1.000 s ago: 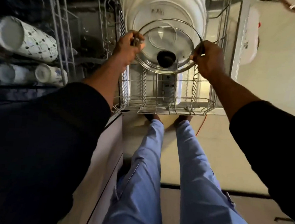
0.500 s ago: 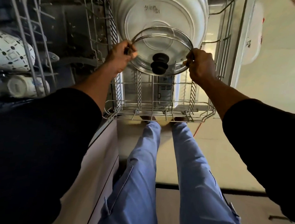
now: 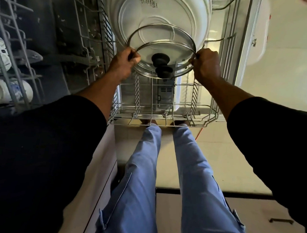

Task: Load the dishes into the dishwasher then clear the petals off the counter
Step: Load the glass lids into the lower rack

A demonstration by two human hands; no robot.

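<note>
Two glass lids with black knobs (image 3: 160, 62) overlap, one behind the other, over the pulled-out lower dishwasher rack (image 3: 167, 115). My left hand (image 3: 124, 62) grips their metal rims on the left side and my right hand (image 3: 206, 65) grips them on the right. The lids lean tilted in front of a stack of large white plates (image 3: 153, 16) standing on edge at the back of the rack. No petals or counter are in view.
The upper rack (image 3: 10, 39) at the left holds patterned white cups (image 3: 2, 90) lying on their sides. The open dishwasher door lies under the lower rack. My legs in blue trousers (image 3: 146, 177) stand on the pale floor at the rack's front edge.
The lids have tipped further towards me, so the second lid's rim and knob now show apart from the first. Both hands keep their grip on the rims.
</note>
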